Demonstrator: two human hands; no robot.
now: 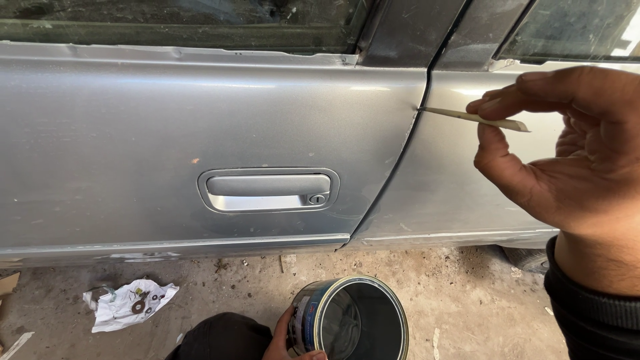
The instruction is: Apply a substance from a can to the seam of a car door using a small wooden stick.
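Observation:
My right hand [567, 147] pinches a thin pale wooden stick [477, 119] between thumb and fingers. The stick's pointed tip touches the edge of the grey car door [133, 133] at the gap between the two doors. Low in the view, my left hand [283, 337] grips a round metal paint tin [353, 323] by its side. The tin stands open and holds dark grey paint. A grey door handle [268, 189] with a keyhole sits in the middle of the front door.
The rear car door [447, 193] lies to the right of the gap. A crumpled white paper [130, 303] with small washers on it lies on the dusty concrete floor [433, 287]. A tyre [527, 257] shows under the car's sill.

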